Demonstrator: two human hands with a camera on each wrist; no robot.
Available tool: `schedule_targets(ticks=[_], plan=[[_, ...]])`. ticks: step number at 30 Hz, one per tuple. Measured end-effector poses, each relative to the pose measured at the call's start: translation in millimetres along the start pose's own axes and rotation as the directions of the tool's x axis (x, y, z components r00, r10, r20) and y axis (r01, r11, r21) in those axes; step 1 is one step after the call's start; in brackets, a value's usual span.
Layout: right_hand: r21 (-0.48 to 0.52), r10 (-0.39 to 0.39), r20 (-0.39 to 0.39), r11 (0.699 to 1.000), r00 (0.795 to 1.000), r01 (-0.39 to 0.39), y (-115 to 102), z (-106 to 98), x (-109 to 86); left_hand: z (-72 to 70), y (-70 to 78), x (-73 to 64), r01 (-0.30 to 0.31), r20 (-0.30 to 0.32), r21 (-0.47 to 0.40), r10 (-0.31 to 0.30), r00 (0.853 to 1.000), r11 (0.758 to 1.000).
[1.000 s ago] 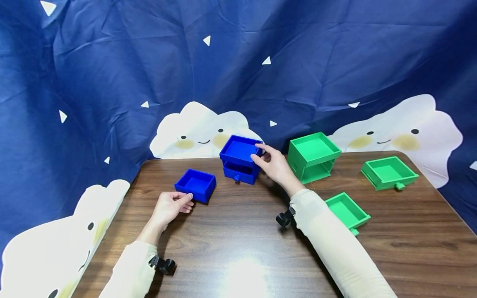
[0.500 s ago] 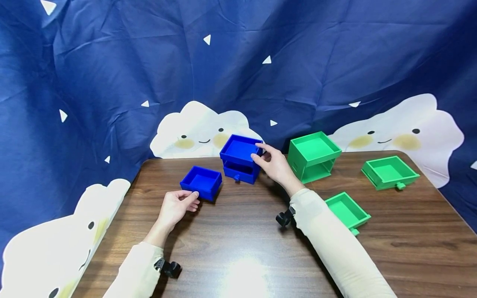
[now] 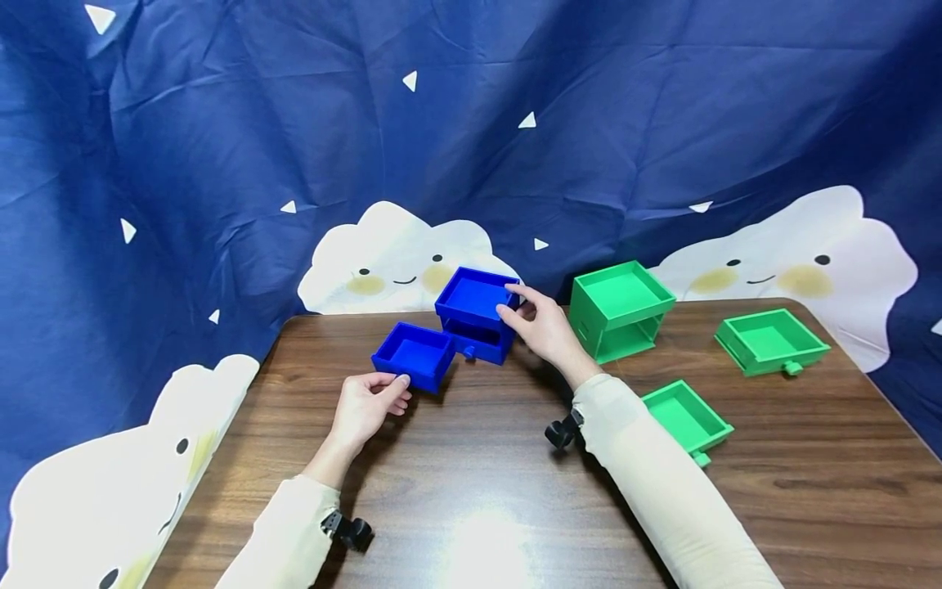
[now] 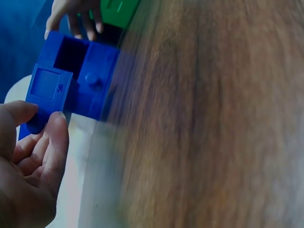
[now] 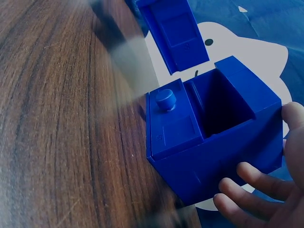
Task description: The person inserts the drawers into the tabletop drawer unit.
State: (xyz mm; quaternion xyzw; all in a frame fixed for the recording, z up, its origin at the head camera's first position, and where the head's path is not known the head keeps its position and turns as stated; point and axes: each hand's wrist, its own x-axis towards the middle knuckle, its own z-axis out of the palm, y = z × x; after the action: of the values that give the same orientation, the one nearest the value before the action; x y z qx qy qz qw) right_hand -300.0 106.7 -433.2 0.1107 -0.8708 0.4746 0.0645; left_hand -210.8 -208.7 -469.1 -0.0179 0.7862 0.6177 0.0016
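The tabletop [image 3: 456, 466] is brown wood grain with rounded far corners, a white patch of glare at its 6 o'clock; behind it hangs a deep blue curtain [image 3: 589, 49] with small white triangles; a far cloud [image 3: 401, 237] shows at 11 o'clock, a right cloud [image 3: 817, 225] at 1 and a left cloud [image 3: 88, 466] at 9.

The left arm comes in from 7 o'clock, its pale sleeve [image 3: 283, 532] ending at a small black wrist camera [image 3: 356, 533]; the left hand [image 3: 368, 405] is turned with the thumb uppermost, thumb and forefinger pinching the blue drawer [image 3: 415, 352] by its knob [image 4: 35, 126]; the blue drawer is held above the wood, at 8 o'clock of the blue cabinet [image 3: 477, 296] and just apart from it — roughly level with its upper bay.

The right arm reaches in from 5 o'clock; the right hand [image 3: 545, 327] sits at the blue cabinet's 3 o'clock, thumb and forefinger hooked at its top edge, the other fingers bent along its side; the lower drawer [image 5: 171, 128] is seated in the blue cabinet.

The green cabinet [image 3: 621, 290] stands at the blue one's 3 o'clock; from it, a far green drawer [image 3: 773, 337] lies past 3, a near green drawer [image 3: 683, 415] at 5 — beside the right sleeve.
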Motion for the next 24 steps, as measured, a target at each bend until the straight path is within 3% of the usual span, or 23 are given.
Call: schedule_targets(ticks=[12,24], plan=[[0.005,-0.007,-0.015,1.000,1.000,0.007,1,2,0.2,22.6,4.0,-0.8,-0.012,0.017,0.024,0.012,1.000,1.000],[0.008,-0.003,-0.017,1.000,1.000,0.003,0,2,-0.5,39.3,7.7,3.0,-0.039,-0.012,-0.013,0.039,0.999,0.999]])
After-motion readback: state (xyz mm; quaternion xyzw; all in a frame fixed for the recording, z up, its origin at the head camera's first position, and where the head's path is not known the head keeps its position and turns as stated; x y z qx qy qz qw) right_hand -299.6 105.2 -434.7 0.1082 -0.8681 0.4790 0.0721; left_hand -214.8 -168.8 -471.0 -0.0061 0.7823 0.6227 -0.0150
